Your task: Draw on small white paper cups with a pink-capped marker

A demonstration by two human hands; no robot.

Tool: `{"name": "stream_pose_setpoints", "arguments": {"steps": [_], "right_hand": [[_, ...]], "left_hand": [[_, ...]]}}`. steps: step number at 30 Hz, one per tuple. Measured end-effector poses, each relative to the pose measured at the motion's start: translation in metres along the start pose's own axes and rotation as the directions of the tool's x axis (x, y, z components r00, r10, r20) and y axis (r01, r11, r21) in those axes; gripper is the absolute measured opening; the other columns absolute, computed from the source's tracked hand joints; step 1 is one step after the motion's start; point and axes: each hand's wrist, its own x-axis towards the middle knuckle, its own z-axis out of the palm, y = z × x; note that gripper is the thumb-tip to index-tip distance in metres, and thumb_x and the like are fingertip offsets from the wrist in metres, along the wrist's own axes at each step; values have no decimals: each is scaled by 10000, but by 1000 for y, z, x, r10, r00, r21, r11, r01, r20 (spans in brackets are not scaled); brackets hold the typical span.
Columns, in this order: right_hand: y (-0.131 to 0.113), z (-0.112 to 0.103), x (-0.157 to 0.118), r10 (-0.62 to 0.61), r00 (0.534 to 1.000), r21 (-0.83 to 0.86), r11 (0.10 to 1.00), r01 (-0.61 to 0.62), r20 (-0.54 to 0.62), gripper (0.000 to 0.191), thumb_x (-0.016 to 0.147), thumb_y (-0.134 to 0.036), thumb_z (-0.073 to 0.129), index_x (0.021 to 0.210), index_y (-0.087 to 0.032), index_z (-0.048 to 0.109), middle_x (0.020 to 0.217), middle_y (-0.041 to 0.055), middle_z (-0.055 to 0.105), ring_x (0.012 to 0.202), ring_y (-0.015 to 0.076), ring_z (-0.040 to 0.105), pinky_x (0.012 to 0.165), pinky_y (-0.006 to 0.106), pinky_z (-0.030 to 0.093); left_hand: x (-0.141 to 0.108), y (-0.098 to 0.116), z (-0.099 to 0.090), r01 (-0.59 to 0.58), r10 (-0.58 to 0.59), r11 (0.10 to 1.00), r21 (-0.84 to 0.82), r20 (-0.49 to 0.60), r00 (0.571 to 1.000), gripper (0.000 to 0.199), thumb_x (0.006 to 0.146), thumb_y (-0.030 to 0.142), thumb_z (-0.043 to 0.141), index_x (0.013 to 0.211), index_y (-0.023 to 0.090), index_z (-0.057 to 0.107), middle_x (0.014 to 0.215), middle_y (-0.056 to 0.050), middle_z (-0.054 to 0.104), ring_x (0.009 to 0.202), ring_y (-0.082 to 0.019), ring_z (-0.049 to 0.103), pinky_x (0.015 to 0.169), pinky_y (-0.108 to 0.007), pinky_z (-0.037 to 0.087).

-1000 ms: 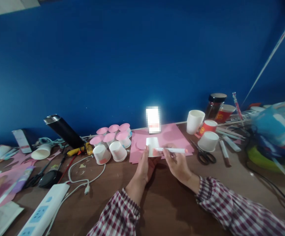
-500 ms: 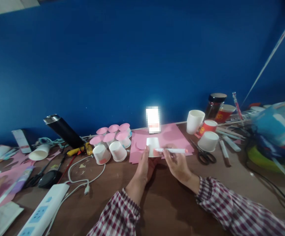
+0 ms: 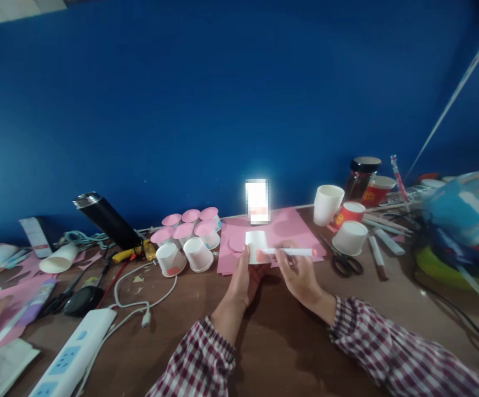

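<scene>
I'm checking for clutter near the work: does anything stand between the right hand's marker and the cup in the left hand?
Nothing visible does. The right hand points the marker at the white cup in the left hand, tip touching or nearly so. The scissors lie off to the right.

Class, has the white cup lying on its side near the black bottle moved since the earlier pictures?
Yes: the white cup has shifted toward the picture's left, away from the black bottle, which remains in place.
</scene>
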Motion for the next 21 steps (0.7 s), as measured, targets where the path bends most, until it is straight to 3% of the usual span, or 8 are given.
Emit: {"name": "stream_pose_setpoints", "arguments": {"steps": [5,15,21], "right_hand": [[0,2,-1,15,1000,50,999,-16,5,167,920,-308,470,933,-185,582,843,70,669,714,184,635,626,280,499],[-8,0,3,2,1000,7,1000,-2,-7,168,900,-282,460,790,-193,550,661,16,609,586,147,570,549,247,455],[-6,0,2,-4,1000,0,1000,4,-18,177,907,-296,466,813,-187,569,699,26,621,611,152,575,574,254,461]], "left_hand": [[-2,2,3,-1,1,1000,-3,12,1000,436,842,472,549,1106,130,604,1032,-113,692,955,-222,648,946,-395,459],[-1,3,2,17,-17,999,-31,-8,1000,453,853,494,518,1083,115,614,1014,-115,696,919,-203,650,917,-357,478],[-1,2,1,8,-8,1000,-26,-6,1000,437,847,483,535,1082,123,616,1006,-112,700,911,-206,652,914,-366,479]]}}
